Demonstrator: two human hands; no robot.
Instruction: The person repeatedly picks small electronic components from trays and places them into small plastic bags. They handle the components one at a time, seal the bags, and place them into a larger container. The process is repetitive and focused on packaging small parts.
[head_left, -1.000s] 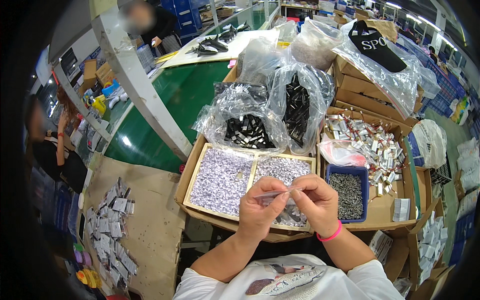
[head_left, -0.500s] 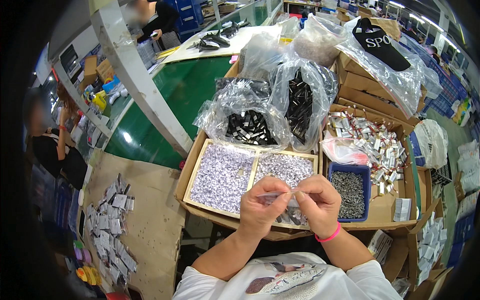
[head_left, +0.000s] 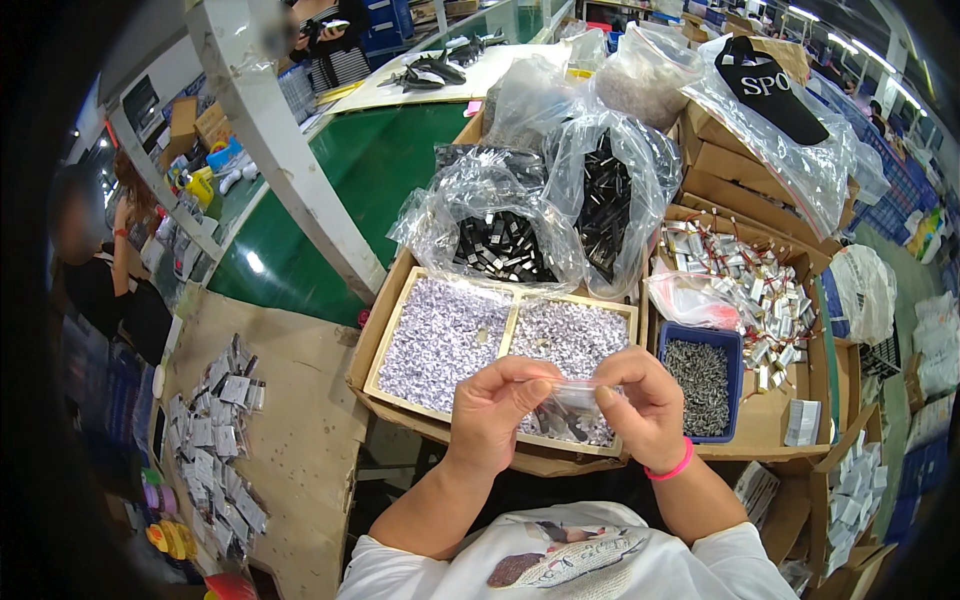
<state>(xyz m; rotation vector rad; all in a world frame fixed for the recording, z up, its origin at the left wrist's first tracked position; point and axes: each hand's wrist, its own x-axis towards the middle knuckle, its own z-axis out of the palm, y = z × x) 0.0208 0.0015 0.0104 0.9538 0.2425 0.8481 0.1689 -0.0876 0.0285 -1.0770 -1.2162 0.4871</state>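
Note:
A small clear plastic bag (head_left: 572, 394) is stretched between my two hands, above the near part of a wooden divided tray (head_left: 377, 375). My left hand (head_left: 492, 408) pinches one end of the bag's top edge between thumb and fingers. At the other end, my right hand (head_left: 642, 400), with a pink band on its wrist, pinches the same edge. Something dark shows in or beneath the bag; I cannot make out what. Small white-and-grey parts (head_left: 445, 340) fill the tray's left compartment, and similar small parts (head_left: 565, 335) lie in the right one.
Right of the tray, a blue bin (head_left: 738, 400) holds small metal parts. Beyond it lie silver wired pieces (head_left: 780, 300). Open plastic bags hold black connectors (head_left: 505, 245) and black pieces (head_left: 603, 200). Filled packets (head_left: 225, 430) lie on the left table. A white post (head_left: 290, 150) slants at left.
My hands have moved apart, the left one shifting left, so more of the bag's top edge shows between them. The view has shifted slightly.

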